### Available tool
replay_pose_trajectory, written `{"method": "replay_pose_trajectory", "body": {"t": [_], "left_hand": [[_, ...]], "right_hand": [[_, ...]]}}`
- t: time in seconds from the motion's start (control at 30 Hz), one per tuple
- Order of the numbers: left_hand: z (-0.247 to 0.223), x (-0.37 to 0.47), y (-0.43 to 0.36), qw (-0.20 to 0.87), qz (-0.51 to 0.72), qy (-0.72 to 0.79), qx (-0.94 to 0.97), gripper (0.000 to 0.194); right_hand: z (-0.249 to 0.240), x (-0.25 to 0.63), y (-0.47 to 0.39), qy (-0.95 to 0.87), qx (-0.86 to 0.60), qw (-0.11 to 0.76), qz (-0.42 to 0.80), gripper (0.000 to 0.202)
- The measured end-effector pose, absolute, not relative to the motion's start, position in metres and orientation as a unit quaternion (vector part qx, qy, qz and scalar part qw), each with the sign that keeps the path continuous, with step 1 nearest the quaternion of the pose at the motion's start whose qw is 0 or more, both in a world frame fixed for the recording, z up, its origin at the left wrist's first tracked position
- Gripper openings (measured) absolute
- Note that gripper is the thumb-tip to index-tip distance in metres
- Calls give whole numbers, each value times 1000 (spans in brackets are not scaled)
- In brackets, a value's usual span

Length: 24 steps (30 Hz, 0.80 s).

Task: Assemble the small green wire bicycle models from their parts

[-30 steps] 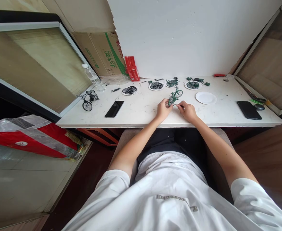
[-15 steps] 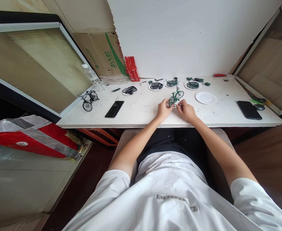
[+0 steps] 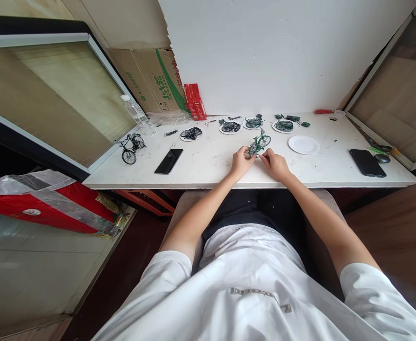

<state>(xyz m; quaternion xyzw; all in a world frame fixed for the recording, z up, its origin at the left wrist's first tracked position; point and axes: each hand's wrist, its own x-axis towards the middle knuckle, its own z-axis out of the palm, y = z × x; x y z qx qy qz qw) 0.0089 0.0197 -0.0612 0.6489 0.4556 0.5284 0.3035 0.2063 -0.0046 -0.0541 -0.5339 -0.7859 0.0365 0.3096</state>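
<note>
A small green model bicycle [image 3: 264,141] is held up over the front half of the white table [image 3: 208,166], one wheel pointing to the back right. My left hand [image 3: 242,161] is closed on its near end. Close beside it on the right, my right hand [image 3: 274,163] is pinched at the lower part of the bicycle. What sits between its fingertips is too small to make out. Just right of the bicycle lies a white paper plate [image 3: 303,145] with nothing on it.
Behind my hands are plates with green parts [image 3: 284,125] and black parts [image 3: 230,127]. A black model bicycle [image 3: 129,156], a bottle [image 3: 137,113] and a phone [image 3: 168,161] are at left. Another phone [image 3: 367,163] and a red-handled tool [image 3: 323,111] are at right.
My right hand has shifted very slightly to the left at the bicycle. The green bicycle has tilted a little; my left hand keeps its hold.
</note>
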Motion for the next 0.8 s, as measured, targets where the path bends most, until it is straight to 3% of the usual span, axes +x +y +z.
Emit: {"method": "replay_pose_trajectory", "body": {"t": [0.43, 0.8], "left_hand": [[-60, 9, 17, 303, 529, 445, 656, 25], [-60, 9, 17, 303, 530, 447, 654, 26]], "right_hand": [[-58, 208, -2, -782, -543, 304, 27, 54], [-50, 205, -8, -770, -550, 318, 60, 38]]}}
